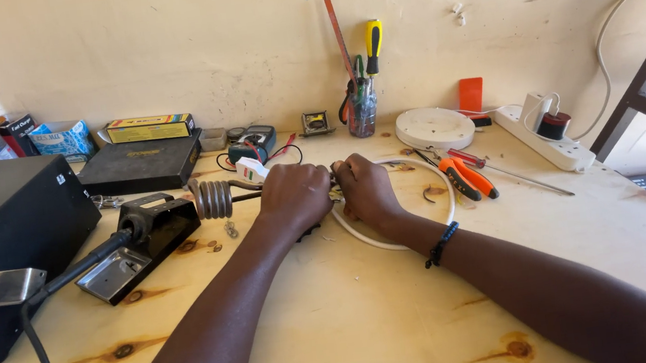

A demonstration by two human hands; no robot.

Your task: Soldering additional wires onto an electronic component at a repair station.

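Both my hands meet at the middle of the wooden workbench (370, 306). My left hand (294, 194) is closed over a small part next to a white plug-like piece (250, 169). My right hand (366, 189) is closed on the end of a white cable (426, 230) that loops round behind my wrist. What sits between the fingers is hidden by the knuckles. A black beaded band (441, 244) is on my right wrist.
A soldering iron stand (147, 234) with a coil (214, 198) sits left, beside a black box (17, 232). Orange-handled pliers (464, 177), a screwdriver (508, 171), a white round disc (434, 126), a power strip (545, 136) and a tool jar (361, 108) lie behind.
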